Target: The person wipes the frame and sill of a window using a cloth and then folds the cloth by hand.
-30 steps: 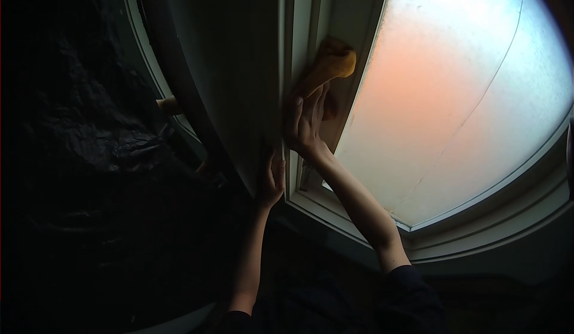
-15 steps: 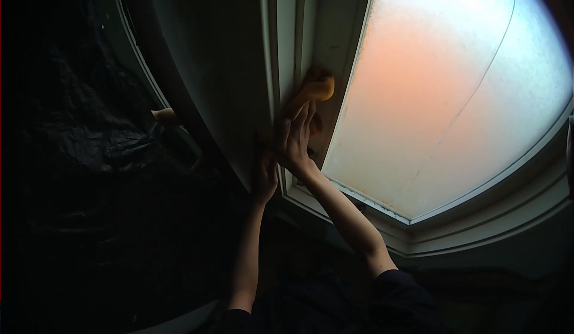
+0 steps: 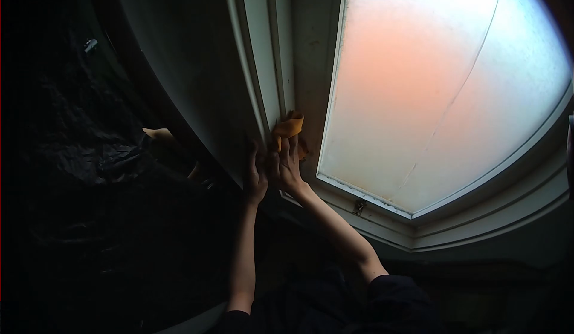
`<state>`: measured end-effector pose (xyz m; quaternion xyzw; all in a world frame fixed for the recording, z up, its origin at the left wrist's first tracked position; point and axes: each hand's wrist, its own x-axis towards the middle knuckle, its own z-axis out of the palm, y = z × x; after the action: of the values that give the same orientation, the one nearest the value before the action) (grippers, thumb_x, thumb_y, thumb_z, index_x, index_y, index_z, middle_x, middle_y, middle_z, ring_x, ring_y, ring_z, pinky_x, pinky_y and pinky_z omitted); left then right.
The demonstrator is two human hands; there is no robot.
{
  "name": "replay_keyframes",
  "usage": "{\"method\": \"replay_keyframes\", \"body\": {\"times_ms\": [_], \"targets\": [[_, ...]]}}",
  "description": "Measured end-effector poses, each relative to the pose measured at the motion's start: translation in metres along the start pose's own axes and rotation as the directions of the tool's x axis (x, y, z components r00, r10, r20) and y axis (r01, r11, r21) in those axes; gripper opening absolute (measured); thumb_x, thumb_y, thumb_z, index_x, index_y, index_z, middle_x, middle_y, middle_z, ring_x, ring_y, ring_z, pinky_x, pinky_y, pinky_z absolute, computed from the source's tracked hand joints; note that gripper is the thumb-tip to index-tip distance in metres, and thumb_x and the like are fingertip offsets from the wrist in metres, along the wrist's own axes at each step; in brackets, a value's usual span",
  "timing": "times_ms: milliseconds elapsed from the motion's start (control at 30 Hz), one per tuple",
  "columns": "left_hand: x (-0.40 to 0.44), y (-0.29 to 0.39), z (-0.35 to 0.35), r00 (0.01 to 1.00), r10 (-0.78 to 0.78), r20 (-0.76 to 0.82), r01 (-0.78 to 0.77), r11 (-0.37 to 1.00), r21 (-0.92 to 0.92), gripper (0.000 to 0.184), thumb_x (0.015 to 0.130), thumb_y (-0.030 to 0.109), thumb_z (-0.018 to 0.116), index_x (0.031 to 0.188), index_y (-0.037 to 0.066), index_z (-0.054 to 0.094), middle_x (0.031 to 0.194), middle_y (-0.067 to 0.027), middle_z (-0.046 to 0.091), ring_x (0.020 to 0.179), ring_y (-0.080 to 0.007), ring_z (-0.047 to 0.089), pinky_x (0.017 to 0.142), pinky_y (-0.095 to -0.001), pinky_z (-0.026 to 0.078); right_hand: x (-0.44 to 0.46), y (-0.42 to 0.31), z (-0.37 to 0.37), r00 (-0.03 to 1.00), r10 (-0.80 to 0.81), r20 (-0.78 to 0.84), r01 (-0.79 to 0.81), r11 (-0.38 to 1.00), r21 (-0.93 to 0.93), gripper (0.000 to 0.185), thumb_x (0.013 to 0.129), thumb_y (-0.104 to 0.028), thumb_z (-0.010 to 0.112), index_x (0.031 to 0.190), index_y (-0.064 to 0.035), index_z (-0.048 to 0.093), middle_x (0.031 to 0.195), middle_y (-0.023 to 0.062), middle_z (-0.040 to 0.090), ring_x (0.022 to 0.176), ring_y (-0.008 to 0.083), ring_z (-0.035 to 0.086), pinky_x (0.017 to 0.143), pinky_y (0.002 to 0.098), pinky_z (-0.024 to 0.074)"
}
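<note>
My right hand (image 3: 288, 168) presses a yellow-orange cloth (image 3: 290, 126) against the inner side of the pale window frame (image 3: 260, 41). Part of the cloth bunches up above the fingers, and another bit shows to their right. Just to its left, my left hand (image 3: 256, 178) rests at the edge of the dark panel (image 3: 197, 65) beside the frame, fingers stretched upward, with no object visible in it. Deep shadow hides part of both hands.
A bright frosted window pane (image 3: 394, 107) with a thin crack-like line fills the right side. A small metal catch (image 3: 359, 207) sits on the lower frame. Crumpled dark plastic sheeting (image 3: 95, 155) hangs at left, near a pale yellowish piece (image 3: 158, 134).
My right hand and the cloth have slid down along the frame, towards its lower corner. My left hand stays close beside it. The view has shifted slightly, bringing the metal catch into clearer sight.
</note>
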<state>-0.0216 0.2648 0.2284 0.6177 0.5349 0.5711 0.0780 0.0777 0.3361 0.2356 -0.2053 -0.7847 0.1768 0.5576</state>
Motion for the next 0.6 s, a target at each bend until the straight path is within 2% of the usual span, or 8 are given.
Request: {"method": "replay_keyframes", "body": {"times_ms": [33,100,233,300,333,400,533,600], "targets": [[0.000,-0.002,0.000,0.998,0.066,-0.024,-0.065,0.997,0.041,0.056,0.101,0.030,0.042,0.149,0.009,0.020,0.156,-0.0182,0.014,0.143,-0.0325,0.020,0.116,-0.0449,0.023,-0.001,-0.003,0.003,1.000,0.004,-0.003,-0.004,1.000,0.000,0.067,0.099,-0.034,0.035,0.146,0.0056,0.007,0.147,0.0346,0.011,0.131,0.0530,0.025,0.107,0.0548,0.0260],[-0.003,-0.003,-0.002,0.998,0.055,-0.002,-0.055,0.995,0.079,0.055,0.102,0.029,0.041,0.149,0.008,0.021,0.155,-0.0179,0.016,0.143,-0.0320,0.020,0.116,-0.0443,0.023,-0.005,-0.020,0.016,0.915,0.347,-0.208,-0.286,0.918,0.275,0.068,0.098,-0.033,0.038,0.146,0.0044,0.009,0.147,0.0357,0.010,0.133,0.0534,0.023,0.108,0.0551,0.0255],[-0.007,-0.025,-0.003,0.997,-0.067,0.044,0.064,0.995,0.072,0.051,0.103,0.026,0.037,0.148,0.006,0.023,0.153,-0.0174,0.023,0.142,-0.0310,0.022,0.116,-0.0421,0.024,-0.026,-0.009,0.026,0.953,0.181,-0.244,-0.186,0.983,0.005,0.067,0.097,-0.030,0.042,0.146,0.0034,0.011,0.147,0.0357,0.010,0.134,0.0538,0.022,0.107,0.0553,0.0266],[-0.005,-0.021,0.000,1.000,-0.025,0.011,0.024,0.996,0.083,0.050,0.103,0.025,0.036,0.147,0.005,0.024,0.153,-0.0178,0.025,0.142,-0.0312,0.023,0.115,-0.0415,0.024,-0.040,-0.004,0.015,0.999,-0.017,-0.031,0.010,0.974,-0.225,0.067,0.096,-0.023,0.046,0.145,0.0056,0.011,0.147,0.0362,0.010,0.133,0.0540,0.023,0.107,0.0527,0.0279],[-0.002,-0.020,0.001,1.000,0.022,-0.015,-0.020,0.995,0.100,0.049,0.103,0.023,0.035,0.147,0.004,0.025,0.152,-0.0183,0.026,0.142,-0.0313,0.024,0.115,-0.0409,0.025,-0.046,-0.004,0.016,0.999,-0.016,-0.033,0.008,0.974,-0.227,0.067,0.096,-0.023,0.046,0.145,0.0056,0.011,0.147,0.0362,0.010,0.133,0.0540,0.023,0.107,0.0527,0.0279],[-0.004,-0.022,0.002,1.000,-0.010,-0.008,0.010,0.997,0.072,0.049,0.103,0.023,0.035,0.147,0.004,0.025,0.152,-0.0186,0.027,0.141,-0.0316,0.025,0.115,-0.0409,0.025,-0.055,-0.006,0.017,0.968,0.253,0.003,-0.253,0.966,0.048,0.066,0.094,-0.015,0.048,0.144,0.0068,0.012,0.145,0.0382,0.014,0.131,0.0544,0.026,0.106,0.0514,0.0304],[-0.006,-0.024,-0.001,1.000,-0.024,0.013,0.022,0.994,0.110,0.048,0.103,0.022,0.036,0.146,0.003,0.026,0.151,-0.0192,0.027,0.141,-0.0321,0.026,0.115,-0.0413,0.026,-0.073,-0.002,0.030,0.985,0.160,-0.059,-0.168,0.971,-0.171,0.048,0.090,-0.008,0.046,0.135,0.0072,0.034,0.136,0.0339,0.033,0.128,0.0500,0.032,0.106,0.0523,0.0294],[-0.004,-0.020,0.000,1.000,-0.006,-0.009,0.007,0.993,0.118,0.048,0.103,0.023,0.037,0.146,0.003,0.027,0.151,-0.0192,0.028,0.141,-0.0320,0.027,0.115,-0.0412,0.026,-0.096,0.025,0.026,0.962,0.198,0.189,-0.174,0.975,-0.134,0.052,0.090,-0.008,0.045,0.138,0.0072,0.032,0.139,0.0338,0.032,0.129,0.0500,0.031,0.107,0.0497,0.0288]]}}
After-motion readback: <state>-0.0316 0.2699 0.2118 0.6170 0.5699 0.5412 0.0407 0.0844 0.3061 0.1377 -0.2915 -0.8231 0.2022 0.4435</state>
